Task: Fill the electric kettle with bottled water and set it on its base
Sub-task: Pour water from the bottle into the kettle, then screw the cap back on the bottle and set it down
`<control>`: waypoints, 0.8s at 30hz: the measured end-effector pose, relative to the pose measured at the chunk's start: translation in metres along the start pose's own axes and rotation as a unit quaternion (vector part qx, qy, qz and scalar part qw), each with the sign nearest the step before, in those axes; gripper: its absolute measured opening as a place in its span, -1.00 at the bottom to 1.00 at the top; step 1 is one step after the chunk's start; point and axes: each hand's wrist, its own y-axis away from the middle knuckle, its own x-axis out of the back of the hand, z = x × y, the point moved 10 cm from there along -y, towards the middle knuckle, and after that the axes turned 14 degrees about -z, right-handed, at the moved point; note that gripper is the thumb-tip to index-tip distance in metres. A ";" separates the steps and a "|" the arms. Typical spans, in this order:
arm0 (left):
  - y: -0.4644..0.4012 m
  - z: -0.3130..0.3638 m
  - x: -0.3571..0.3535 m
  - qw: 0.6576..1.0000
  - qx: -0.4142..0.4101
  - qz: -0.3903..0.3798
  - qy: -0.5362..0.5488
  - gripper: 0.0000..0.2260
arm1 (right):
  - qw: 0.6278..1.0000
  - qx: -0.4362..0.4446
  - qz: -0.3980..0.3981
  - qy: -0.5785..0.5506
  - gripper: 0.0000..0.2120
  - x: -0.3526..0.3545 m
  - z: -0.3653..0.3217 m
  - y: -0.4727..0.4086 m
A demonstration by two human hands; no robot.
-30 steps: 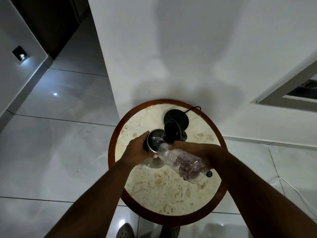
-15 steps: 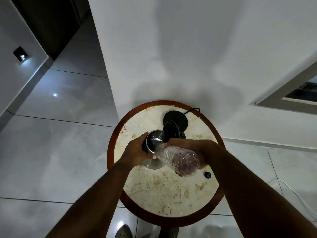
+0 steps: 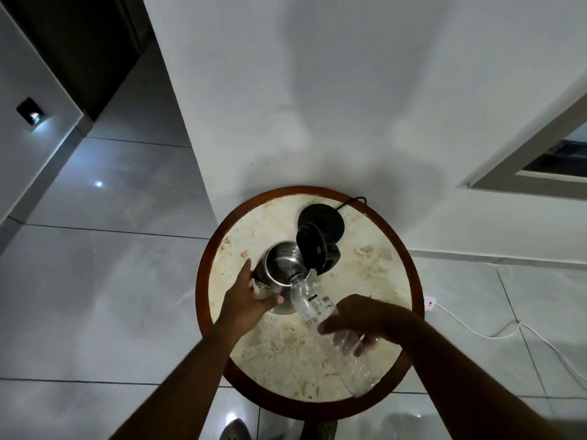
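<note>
Water bottle [image 3: 330, 331] now lies much flatter than half a second ago: its neck rests at the near rim of the open stainless electric kettle [image 3: 281, 265], while its clear body stretches back toward the near right edge of the round marble-topped bench [image 3: 365, 271]. Before, the right hand [image 3: 368, 319] gripped the bottle close to the kettle; now it has slid down to the lower half, fingers wrapped around the crinkled plastic. The left hand [image 3: 244, 300] has stayed on the kettle's left side, palm and fingers spread against the steel wall, thumb pointing toward the bottle; it steadies rather than fully encloses. The kettle stands on the bench left of centre, its black lid [image 3: 311, 249] hinged up. Just behind it, near the far edge, sits the black round base [image 3: 330, 219], with its cord [image 3: 352, 201] trailing off the bench edge.
</note>
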 end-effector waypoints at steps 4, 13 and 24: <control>0.033 -0.021 -0.032 0.988 0.067 0.015 0.137 -0.54 | 0.996 0.050 0.057 0.036 -0.68 0.003 0.019 -0.010; 0.026 0.021 -0.123 0.990 0.022 -0.095 0.105 -0.38 | 0.966 0.173 0.190 0.028 -0.39 -0.002 0.050 -0.008; -0.028 0.077 -0.165 0.989 -0.112 -0.057 -0.076 -0.44 | 0.916 0.008 0.391 0.093 -0.48 0.096 0.176 0.000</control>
